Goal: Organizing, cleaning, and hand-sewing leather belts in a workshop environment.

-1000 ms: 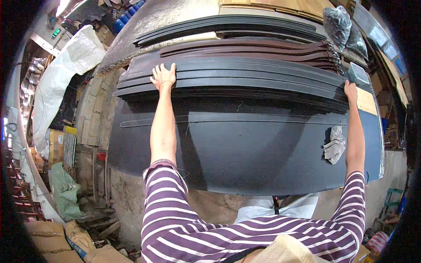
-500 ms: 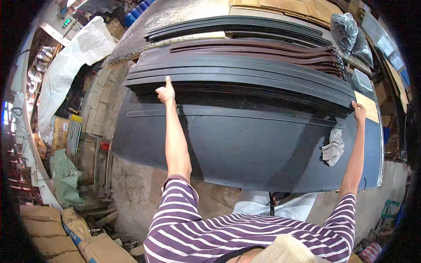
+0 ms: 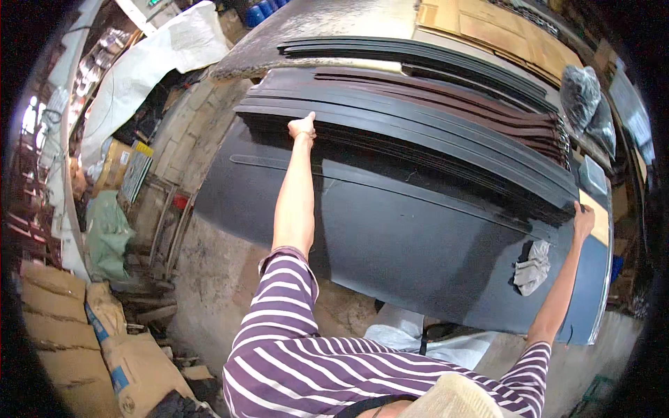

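Black strips (image 3: 418, 129) lie stacked between the two sets of fingers, running from just left of the left fingers to the right ones; the left hand (image 3: 303, 128) has its thumb up at the stack's near edge, its other fingers bent and partly hidden, so whether they grasp or merely press I cannot tell; the right hand (image 3: 585, 221) touches the stack's right end with thumb and fingertips, its hold equally unclear; the stack's lower layers sink into shadow below the fingers, too dark to count.

Beyond the fingers lie brown strips (image 3: 446, 99), partly covered by the stack, then more dark strips (image 3: 411, 58) behind; a clear box (image 3: 592, 175) sits just past the right fingers, with plastic bags (image 3: 581, 90) farther off; a grey cloth (image 3: 532, 269) lies nearer the body than the right fingers, beside that forearm.

Bare table (image 3: 397, 251) spreads on the body side of both hands, a thin strip (image 3: 293, 165) crossing it; its right edge runs close outside the right fingers.
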Demonstrator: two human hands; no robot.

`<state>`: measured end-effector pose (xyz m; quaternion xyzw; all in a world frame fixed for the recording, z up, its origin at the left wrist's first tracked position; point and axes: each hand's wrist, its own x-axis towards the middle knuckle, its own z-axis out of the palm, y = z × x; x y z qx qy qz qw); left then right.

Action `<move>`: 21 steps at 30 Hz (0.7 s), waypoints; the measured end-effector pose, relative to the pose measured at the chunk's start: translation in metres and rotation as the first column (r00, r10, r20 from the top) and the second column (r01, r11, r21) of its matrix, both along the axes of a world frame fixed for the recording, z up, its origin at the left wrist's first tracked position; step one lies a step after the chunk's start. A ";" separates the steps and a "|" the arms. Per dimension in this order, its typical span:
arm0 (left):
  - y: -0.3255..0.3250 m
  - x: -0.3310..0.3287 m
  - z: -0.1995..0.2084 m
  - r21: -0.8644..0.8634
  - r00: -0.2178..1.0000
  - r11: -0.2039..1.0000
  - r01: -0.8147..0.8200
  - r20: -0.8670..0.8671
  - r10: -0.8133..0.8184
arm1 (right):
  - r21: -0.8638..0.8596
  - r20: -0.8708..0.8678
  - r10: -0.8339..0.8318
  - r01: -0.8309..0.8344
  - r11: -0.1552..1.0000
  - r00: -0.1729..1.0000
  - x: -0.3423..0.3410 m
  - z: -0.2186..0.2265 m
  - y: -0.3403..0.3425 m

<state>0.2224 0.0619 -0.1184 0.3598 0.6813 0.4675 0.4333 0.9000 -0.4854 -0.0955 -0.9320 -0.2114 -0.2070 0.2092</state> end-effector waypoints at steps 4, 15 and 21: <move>0.005 -0.041 0.014 0.250 0.992 0.967 0.044 -0.127 -0.012 | 0.194 -0.053 0.094 -0.082 0.978 0.994 0.007 -0.016 0.022; 0.030 -0.040 0.035 0.421 0.866 0.899 -0.123 0.487 -0.110 | 0.645 -0.295 0.413 -0.140 0.752 0.861 0.015 -0.025 0.014; 0.031 -0.048 0.037 0.209 0.991 0.975 0.079 -0.121 -0.055 | 0.248 -0.311 0.170 -0.093 0.964 0.935 0.021 -0.017 0.020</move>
